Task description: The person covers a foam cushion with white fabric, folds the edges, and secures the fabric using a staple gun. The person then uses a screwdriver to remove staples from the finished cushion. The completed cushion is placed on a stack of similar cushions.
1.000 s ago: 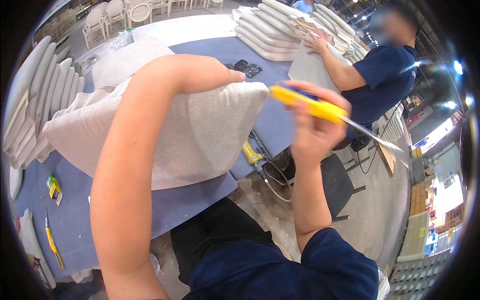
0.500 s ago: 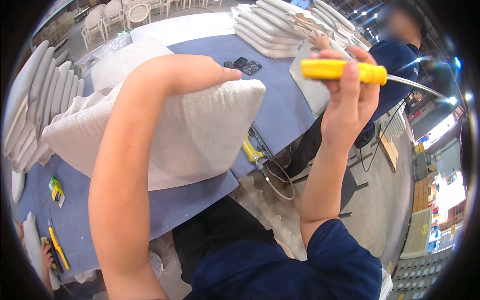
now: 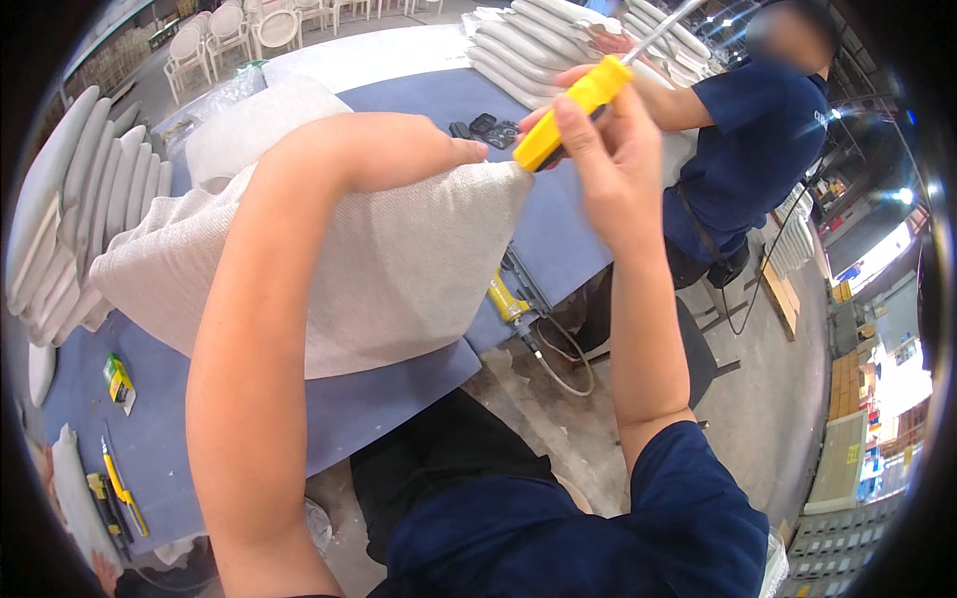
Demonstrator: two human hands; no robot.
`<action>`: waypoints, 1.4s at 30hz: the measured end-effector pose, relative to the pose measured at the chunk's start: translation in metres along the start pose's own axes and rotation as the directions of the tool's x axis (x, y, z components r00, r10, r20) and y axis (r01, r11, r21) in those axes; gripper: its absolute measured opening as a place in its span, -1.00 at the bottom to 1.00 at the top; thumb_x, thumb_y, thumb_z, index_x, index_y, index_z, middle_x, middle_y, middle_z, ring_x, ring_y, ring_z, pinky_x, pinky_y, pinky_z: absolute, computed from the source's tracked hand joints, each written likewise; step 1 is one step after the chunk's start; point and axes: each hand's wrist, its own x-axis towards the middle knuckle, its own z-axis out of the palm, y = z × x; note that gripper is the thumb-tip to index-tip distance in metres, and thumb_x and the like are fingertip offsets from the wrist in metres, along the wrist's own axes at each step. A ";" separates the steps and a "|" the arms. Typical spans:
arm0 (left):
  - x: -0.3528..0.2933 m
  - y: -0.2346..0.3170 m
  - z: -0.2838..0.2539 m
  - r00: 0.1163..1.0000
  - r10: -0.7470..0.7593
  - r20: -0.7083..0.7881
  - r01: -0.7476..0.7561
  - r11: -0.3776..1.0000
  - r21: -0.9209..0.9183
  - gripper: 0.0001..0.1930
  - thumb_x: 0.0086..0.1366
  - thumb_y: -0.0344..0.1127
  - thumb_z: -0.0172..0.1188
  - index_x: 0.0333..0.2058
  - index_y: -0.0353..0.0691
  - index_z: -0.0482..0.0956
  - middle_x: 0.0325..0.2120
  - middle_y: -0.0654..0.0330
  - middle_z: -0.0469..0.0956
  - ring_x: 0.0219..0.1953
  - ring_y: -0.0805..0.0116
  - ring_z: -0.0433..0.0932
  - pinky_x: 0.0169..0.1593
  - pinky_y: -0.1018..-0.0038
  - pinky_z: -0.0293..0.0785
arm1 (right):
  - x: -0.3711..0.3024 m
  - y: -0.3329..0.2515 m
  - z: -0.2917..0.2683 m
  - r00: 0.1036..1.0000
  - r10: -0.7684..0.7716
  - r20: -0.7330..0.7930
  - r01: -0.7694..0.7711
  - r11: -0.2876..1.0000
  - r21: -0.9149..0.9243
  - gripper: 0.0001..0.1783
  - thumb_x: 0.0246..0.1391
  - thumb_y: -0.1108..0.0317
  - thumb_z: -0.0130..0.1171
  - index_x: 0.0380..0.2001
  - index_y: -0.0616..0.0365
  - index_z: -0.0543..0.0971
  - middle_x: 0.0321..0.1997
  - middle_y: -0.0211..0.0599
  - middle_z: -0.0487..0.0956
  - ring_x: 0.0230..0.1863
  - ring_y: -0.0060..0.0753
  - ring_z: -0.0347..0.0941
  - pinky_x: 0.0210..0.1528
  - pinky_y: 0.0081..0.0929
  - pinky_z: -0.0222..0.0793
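A seat cushion [image 3: 399,269] in light beige fabric stands tilted up on the blue-covered table [image 3: 389,409]. Over its top edge reaches my left hand [image 3: 414,149], the thumb along the edge and the other fingers hidden; it grips the cushion. My right hand [image 3: 620,169] is closed around the yellow handle of a screwdriver [image 3: 578,110], shank pointing up and away. The handle's butt end is at the cushion's upper right corner. Below that corner lies a yellow air stapler [image 3: 506,299] with a hose.
Stacks of cushions rise at the left [image 3: 85,209] and far side [image 3: 528,50]. A yellow screwdriver [image 3: 122,488] and a small green-yellow packet [image 3: 120,381] lie at left. Black small parts [image 3: 485,128] sit beyond my cushion. A co-worker [image 3: 748,140] stands at right.
My right hand has swung left and down, bringing the handle's butt to the cushion's corner; the shank now points upward instead of right. The co-worker has shifted. My left hand stays.
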 end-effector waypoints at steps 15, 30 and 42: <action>-0.013 -0.003 0.011 0.849 0.281 -0.448 -0.348 0.934 -0.075 -0.18 0.30 -0.22 0.31 0.57 -0.07 0.44 0.14 -0.28 0.77 0.20 -0.26 0.75 0.32 0.07 0.63 | 0.007 -0.016 0.048 0.991 -0.123 -0.047 0.097 0.922 -0.374 -0.35 0.50 0.17 0.46 0.46 0.33 0.60 -0.24 -0.34 0.75 -0.20 -0.66 0.59 -0.09 -0.55 0.54; -0.048 0.013 -0.006 0.827 -0.071 -0.558 -0.294 0.792 -0.536 -0.24 0.67 0.32 0.07 -0.23 -0.37 0.88 -0.30 -0.16 0.80 -0.23 0.05 0.74 -0.06 0.16 0.62 | -0.027 -0.017 0.078 0.999 -0.033 0.006 0.033 0.951 -0.308 -0.42 0.60 0.23 0.25 0.56 0.12 0.55 -0.15 -0.08 0.86 -0.27 -0.56 0.67 -0.12 -0.47 0.57; -0.287 -0.054 0.075 -0.352 -0.591 -0.725 -0.673 0.698 -0.242 -0.32 0.81 0.25 -0.16 -0.11 -0.29 0.67 0.04 -0.16 0.76 0.12 0.02 0.72 0.32 0.16 0.60 | -0.071 0.011 0.019 0.987 -0.153 -0.056 0.138 0.967 -0.213 -0.47 0.72 0.22 -0.03 -0.09 0.42 0.81 -0.40 -0.16 0.83 -0.38 -0.53 0.66 -0.20 -0.51 0.50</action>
